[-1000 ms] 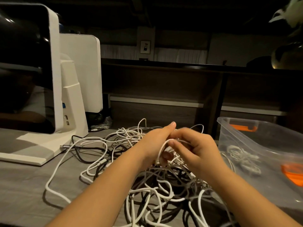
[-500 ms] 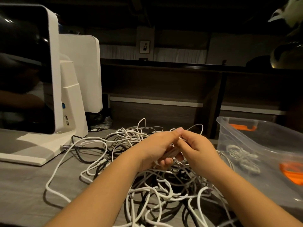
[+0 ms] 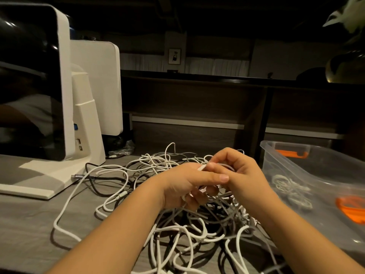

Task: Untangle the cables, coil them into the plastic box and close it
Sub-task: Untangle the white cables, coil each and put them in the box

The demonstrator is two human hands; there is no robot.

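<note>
Hands (image 3: pixel 215 180) pinch white cable (image 3: pixel 201 167) over tangle (image 3: pixel 189 230); monitor (image 3: pixel 39 86) left, box (image 3: pixel 316 175) right.

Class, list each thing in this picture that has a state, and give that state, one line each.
Cables: tangled on the table.
Plastic box: open, coiled white cable inside.
Left hand: gripping white cable.
Right hand: pinching a cable end.
Monitor: screen dark.

Both hands meeting mid-frame, forearms reaching in from below.
Left hand (image 3: pixel 189 184) curling its fingers, index finger stretching out toward the right; right hand (image 3: pixel 240 171) arching above it, fingertips pinching down beside the left knuckles.
</note>
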